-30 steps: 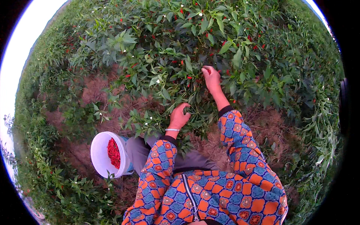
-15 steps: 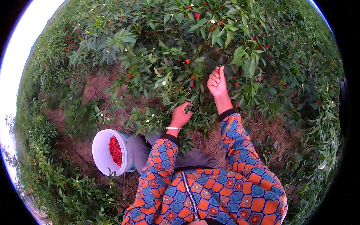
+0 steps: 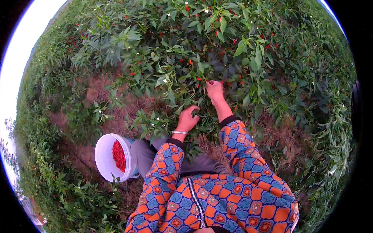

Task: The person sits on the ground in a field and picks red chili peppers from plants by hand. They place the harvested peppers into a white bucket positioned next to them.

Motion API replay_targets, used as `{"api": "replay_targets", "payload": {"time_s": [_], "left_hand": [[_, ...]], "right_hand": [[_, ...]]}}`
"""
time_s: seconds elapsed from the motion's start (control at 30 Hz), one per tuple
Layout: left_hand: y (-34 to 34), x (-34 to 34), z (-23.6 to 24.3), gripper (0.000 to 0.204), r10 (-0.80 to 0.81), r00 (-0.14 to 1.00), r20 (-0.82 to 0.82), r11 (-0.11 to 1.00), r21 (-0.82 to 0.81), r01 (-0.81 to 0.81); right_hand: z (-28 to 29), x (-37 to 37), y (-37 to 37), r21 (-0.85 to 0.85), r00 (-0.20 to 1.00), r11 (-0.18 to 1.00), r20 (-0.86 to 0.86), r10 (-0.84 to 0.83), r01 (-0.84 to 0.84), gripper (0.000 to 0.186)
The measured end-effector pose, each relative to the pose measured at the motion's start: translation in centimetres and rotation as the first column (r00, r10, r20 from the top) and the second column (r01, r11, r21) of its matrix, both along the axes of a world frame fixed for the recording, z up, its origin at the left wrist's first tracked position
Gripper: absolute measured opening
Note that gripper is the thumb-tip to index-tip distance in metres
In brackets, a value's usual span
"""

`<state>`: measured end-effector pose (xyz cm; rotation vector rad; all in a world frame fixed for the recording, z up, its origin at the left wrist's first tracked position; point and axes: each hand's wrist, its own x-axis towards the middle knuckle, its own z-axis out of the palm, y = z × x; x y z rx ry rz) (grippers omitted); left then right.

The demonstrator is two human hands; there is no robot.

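Note:
My right hand (image 3: 215,91) reaches into the chili plants (image 3: 229,58), thumb and fingers pinched together. Small red chili peppers (image 3: 198,79) hang just left of its fingertips; what the fingertips hold is too small to make out. Lower and to the left, my left hand (image 3: 188,119), with a bracelet at the wrist, curls around leafy green chili stems (image 3: 194,113). Its palm is hidden, so anything else in it cannot be seen.
A white bucket (image 3: 103,157) with red chili peppers (image 3: 119,156) in it leans at the left beside my grey-trousered leg (image 3: 144,155). Brown soil with dry straw (image 3: 285,145) shows between plants. Dense chili plants with white flowers and red fruit spread all around.
My right hand has moved left and toward me, down from the upper leaves, which have shifted. My left hand has stayed in place on the stems.

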<state>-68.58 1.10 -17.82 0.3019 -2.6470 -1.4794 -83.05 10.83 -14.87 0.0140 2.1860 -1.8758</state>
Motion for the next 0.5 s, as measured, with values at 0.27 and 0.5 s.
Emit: {"api": "replay_targets", "payload": {"time_s": [0.27,0.5], "left_hand": [[-0.2,0.0,-0.6,0.032,0.015,0.999,-0.034,1.0,0.013,-0.015],[-0.2,0.0,-1.2,0.031,0.012,0.99,-0.139,1.0,0.012,-0.011]], "right_hand": [[1.1,3.3,5.3,-0.791,0.932,0.602,0.292,0.212,0.111,0.012],[-0.8,0.4,3.4,-0.284,0.956,0.948,0.287,-0.063,0.148,0.015]]}}
